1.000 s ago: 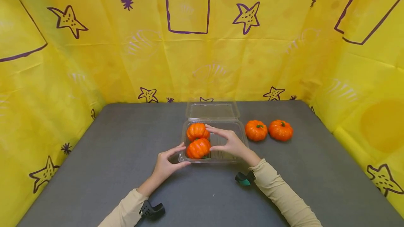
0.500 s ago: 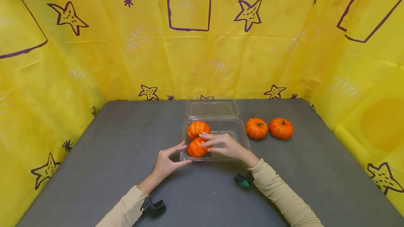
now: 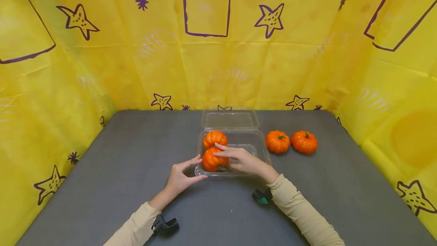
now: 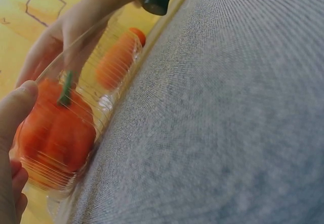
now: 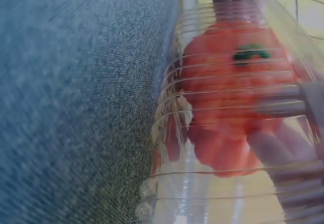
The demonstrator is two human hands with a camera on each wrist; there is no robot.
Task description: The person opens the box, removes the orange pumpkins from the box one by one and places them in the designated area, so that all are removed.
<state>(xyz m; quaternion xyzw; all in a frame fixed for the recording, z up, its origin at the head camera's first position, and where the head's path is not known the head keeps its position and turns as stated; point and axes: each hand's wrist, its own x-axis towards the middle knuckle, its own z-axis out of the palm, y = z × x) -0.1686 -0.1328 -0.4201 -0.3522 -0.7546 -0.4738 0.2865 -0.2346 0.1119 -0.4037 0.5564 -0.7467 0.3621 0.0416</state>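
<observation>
A clear plastic clamshell container (image 3: 250,143) stands on the table with its lid (image 3: 230,120) folded back. Two small orange pumpkins sit in its left side, the rear pumpkin (image 3: 214,138) behind the front pumpkin (image 3: 212,159). My left hand (image 3: 181,177) holds the container's front left corner, thumb at the front and fingers at the left side. My right hand (image 3: 244,160) reaches in from the right, fingers across the top of the front pumpkin and thumb at its right side. In the left wrist view, the front pumpkin's green stem (image 4: 66,89) shows through the plastic.
Two more pumpkins rest on the table right of the container, a nearer one (image 3: 277,142) and an outer one (image 3: 304,142). The grey table (image 3: 218,215) is enclosed by a yellow patterned cloth (image 3: 232,60) at the back and both sides.
My right hand has moved left and over the front pumpkin. That pumpkin has turned, so its stem now points toward the front right. My left hand stays at the container's corner.
</observation>
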